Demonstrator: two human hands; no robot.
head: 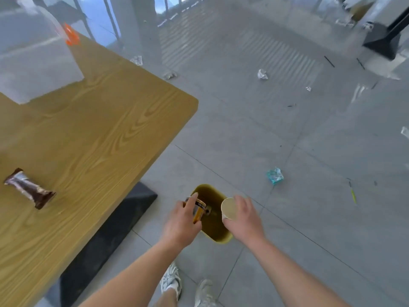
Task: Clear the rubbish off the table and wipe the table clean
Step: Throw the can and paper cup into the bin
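An olive-yellow bin (218,237) stands on the floor beside the wooden table (93,134). My left hand (180,222) holds a yellow-and-dark can (198,209) tilted over the bin's mouth. Just above the bin's right rim, my right hand (244,218) grips a pale paper cup (229,209), whose open mouth faces the camera. A brown snack wrapper (29,188) lies on the table near its left side. At the table's far end I see a clear plastic bag (47,23) with an orange patch (71,35).
Crumpled white papers (262,74) and a teal wrapper (275,175) lie scattered on the grey tiled floor. The table's black base (115,224) juts out left of the bin. A black stand (385,41) is at the far right. My feet in white shoes (171,280) are below.
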